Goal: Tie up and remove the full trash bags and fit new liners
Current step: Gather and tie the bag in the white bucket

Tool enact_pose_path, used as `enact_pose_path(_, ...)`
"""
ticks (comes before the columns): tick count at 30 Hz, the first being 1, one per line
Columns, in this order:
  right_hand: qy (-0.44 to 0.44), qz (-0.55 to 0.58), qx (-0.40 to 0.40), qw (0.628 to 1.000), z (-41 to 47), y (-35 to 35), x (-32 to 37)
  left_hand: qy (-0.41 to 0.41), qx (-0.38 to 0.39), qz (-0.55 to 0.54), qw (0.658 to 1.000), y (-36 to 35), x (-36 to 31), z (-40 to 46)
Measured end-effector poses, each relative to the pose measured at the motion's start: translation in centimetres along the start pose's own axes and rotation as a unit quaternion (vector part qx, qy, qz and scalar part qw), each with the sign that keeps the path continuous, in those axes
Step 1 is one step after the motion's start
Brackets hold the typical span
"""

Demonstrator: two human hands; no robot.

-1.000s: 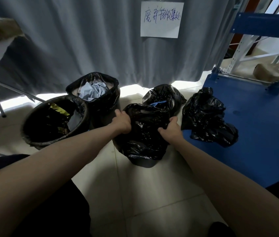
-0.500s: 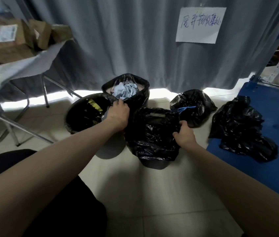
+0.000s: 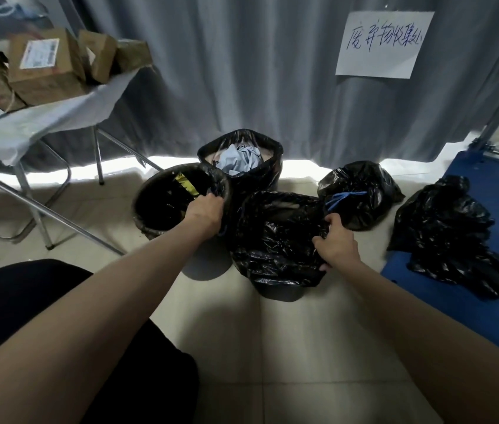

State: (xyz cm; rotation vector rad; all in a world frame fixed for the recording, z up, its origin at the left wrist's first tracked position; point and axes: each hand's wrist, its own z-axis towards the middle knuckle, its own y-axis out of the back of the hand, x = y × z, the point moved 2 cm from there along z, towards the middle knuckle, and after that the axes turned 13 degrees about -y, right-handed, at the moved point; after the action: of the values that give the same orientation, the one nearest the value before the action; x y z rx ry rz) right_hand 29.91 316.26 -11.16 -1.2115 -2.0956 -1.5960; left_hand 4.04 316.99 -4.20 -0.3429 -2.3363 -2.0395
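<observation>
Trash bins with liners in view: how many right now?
3. Left bin, its rim gripped by the left hand; back bin holding blue paper; front bin, its liner held by the right hand. None seem hidden.

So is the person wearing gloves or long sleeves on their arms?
No gloves and no sleeves that show. The left hand and the right hand are bare, and both forearms are bare as far as the picture shows. No watch, ring or bracelet can be seen. Dark clothing shows lower left.
</observation>
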Motion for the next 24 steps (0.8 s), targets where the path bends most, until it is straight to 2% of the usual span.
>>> enact_pose_path(5,-0.009,0.038,0.002,0.999,0.4,-0.6,1.1,-0.014,0.02,0.005,1.0,0.1,-0.2,-0.9)
enact_pose_path(9,-0.013,0.111,-0.003,0.994,0.8,-1.8,2.6,-0.011,0.043,0.012,0.999,-0.3,-0.1,-2.2)
enact_pose_path(18,-0.055,0.299,0.031,0.952,1.4,-6.0,4.7,0.006,0.091,0.009,0.996,-0.9,0.8,-4.1)
enact_pose_path(24,-0.072,0.35,0.044,0.933,2.5,-8.0,6.5,0.012,0.101,-0.015,0.995,-0.8,0.7,-4.7)
